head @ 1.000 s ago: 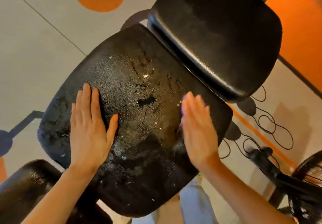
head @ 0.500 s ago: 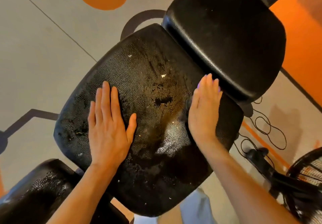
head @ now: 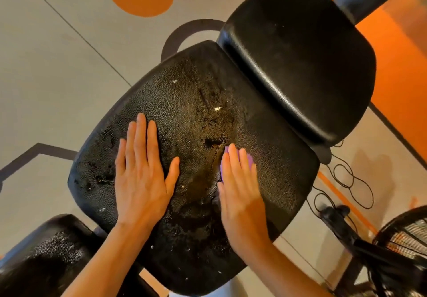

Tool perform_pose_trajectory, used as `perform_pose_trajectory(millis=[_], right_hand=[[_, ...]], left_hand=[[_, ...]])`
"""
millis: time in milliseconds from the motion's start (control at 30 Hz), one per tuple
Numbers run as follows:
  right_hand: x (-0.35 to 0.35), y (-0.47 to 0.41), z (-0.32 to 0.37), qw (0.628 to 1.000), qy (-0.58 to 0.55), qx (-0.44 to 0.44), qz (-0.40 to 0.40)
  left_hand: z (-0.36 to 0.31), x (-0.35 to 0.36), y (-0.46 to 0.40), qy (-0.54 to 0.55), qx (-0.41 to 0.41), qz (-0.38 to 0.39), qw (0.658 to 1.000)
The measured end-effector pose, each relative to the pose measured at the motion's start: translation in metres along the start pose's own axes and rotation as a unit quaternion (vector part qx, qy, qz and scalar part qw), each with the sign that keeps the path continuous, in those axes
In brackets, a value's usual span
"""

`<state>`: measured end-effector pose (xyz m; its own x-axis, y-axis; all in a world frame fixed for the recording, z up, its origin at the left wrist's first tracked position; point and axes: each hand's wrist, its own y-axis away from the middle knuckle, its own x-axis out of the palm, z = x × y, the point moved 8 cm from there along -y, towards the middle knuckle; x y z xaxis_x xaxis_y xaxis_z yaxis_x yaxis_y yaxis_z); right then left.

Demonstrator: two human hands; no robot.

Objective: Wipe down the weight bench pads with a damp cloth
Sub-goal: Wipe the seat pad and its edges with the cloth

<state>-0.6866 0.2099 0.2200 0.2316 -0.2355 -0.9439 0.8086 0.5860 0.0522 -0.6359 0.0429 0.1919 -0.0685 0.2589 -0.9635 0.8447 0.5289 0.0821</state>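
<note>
Currently you're mid-wipe on the seat pad (head: 194,116) — the big cracked, pebbled black pad in the middle of the head view. Your right hand (head: 240,188) lies flat, fingers straight and together, pressing the purple cloth (head: 250,158) onto the pad just right of centre; only a sliver of cloth shows past the fingertips, so I can't tell how it's folded. Your left hand (head: 141,172) is flat on the pad's left half, fingers straight, thumb out, holding nothing — looks like bracing.

A darker streak beside the right hand looks wet; pale crumbs and flaked patches sit toward the pad's far end and near edge, so my read is this pad is partly done.

Next move, as I judge it:
- keep palm pressure even so the cloth doesn't slip out from under
- sweep toward the crumbs, go easy over the torn spot near the pad's centre
- then the back pad (head: 300,61) just beyond, and the small pad (head: 48,255) at lower left — neither looks wiped yet.
</note>
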Motion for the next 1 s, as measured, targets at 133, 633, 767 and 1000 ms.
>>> perform_pose_trajectory(millis=[133, 633, 767, 1000], right_hand=[[-0.012, -0.09, -0.046, 0.994, -0.014, 0.104, -0.025], [-0.003, -0.131, -0.021, 0.986, -0.026, 0.146, -0.07], [0.012, -0.04, 0.031, 0.995, 0.013, -0.09, 0.048], [0.001, -0.142, -0.007, 0.993, -0.013, 0.1, -0.053]], left_hand=[[0.001, 0.001, 0.0, -0.004, -0.005, 0.006, 1.0], [0.002, 0.002, 0.001, -0.001, -0.006, 0.004, 1.0], [0.001, 0.0, 0.0, -0.005, -0.001, -0.005, 1.0], [0.002, 0.0, 0.001, -0.016, -0.001, -0.004, 1.0]])
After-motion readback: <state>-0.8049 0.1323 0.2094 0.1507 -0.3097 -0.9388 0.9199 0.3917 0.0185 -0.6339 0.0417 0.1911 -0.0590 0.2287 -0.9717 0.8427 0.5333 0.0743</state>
